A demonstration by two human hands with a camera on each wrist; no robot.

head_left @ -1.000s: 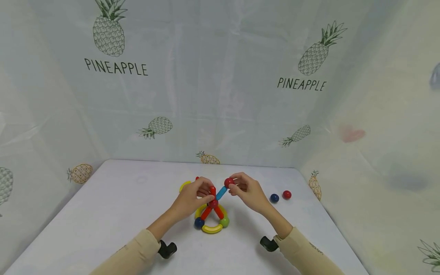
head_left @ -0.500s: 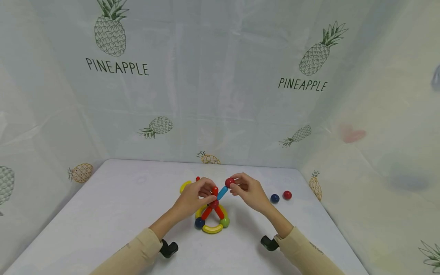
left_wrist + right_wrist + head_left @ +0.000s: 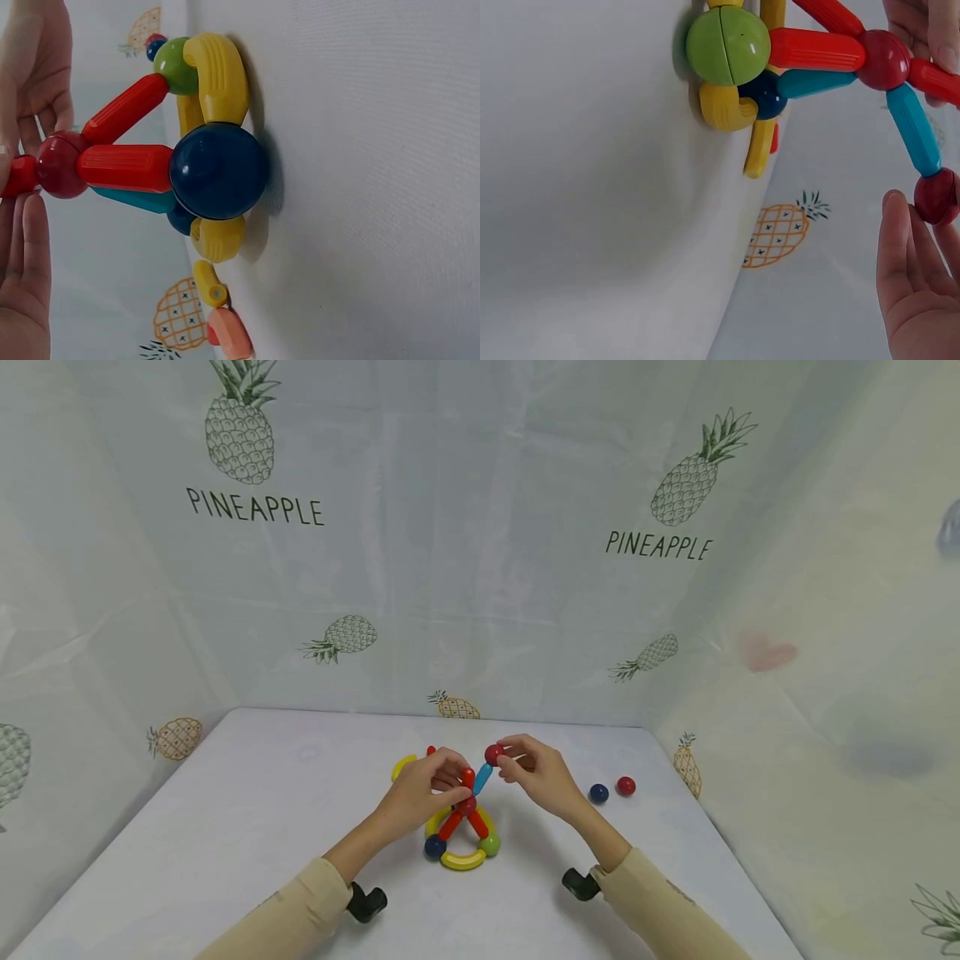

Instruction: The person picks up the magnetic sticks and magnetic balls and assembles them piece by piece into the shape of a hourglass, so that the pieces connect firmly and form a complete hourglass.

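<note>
A magnetic ball-and-rod structure stands mid-table: a ring of yellow curved rods (image 3: 463, 861), a dark blue ball (image 3: 219, 171) and a green ball (image 3: 728, 46) carry slanted red rods (image 3: 477, 824) up to a central red ball (image 3: 467, 805). My left hand (image 3: 422, 792) pinches the short red rod (image 3: 468, 777) rising from that ball. My right hand (image 3: 546, 778) holds another red ball (image 3: 936, 196) between thumb and fingers. A light blue rod (image 3: 913, 129) joins this ball to the central one, slanting up to the right. Another blue rod (image 3: 817, 83) runs down behind.
To the right lie a loose dark blue ball (image 3: 598, 793) and a loose red ball (image 3: 626, 786). Behind my left hand are a yellow curved rod (image 3: 403, 766) and a red piece (image 3: 431, 750). A pineapple-print curtain (image 3: 480, 568) surrounds the white table (image 3: 300, 827).
My right hand has shifted slightly left and up with its red ball, so the light blue rod stands steeper. My left hand stays nearly still on the red rod.
</note>
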